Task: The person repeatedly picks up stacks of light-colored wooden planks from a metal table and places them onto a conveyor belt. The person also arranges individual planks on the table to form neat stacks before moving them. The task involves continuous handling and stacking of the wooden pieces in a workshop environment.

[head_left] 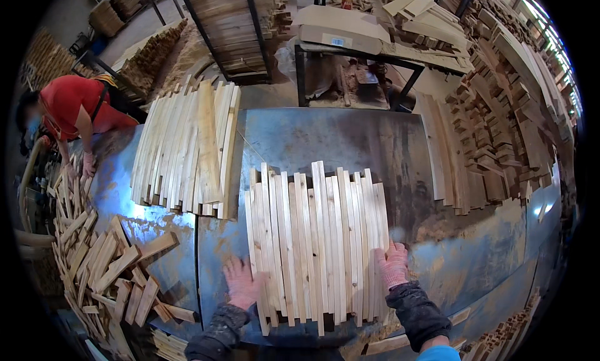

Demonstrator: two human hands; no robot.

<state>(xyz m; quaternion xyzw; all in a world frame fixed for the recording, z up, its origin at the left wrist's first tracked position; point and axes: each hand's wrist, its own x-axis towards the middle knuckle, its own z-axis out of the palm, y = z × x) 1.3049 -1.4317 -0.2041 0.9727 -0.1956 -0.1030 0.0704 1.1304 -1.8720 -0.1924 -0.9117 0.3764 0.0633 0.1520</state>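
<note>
A row of pale wooden slats [319,248] lies side by side in front of me on the metal table [462,267]. Their ends are uneven, some jutting out at the far and near sides. My left hand [242,283], in a pink glove, is at the left side of the row with its fingers spread and its thumb side blurred near the outermost slat. At the opposite side, my right hand [395,265], gloved alike, rests against the outermost slat with its fingers extended. Neither hand is wrapped around a slat.
Another batch of slats [178,148] lies at the far left, a wider board [208,142] on top. Short offcuts [119,273] are heaped at the left, where a person in red [78,108] bends over. Stacked wood [494,136] stands at the right; a cardboard box [340,30] sits beyond the table.
</note>
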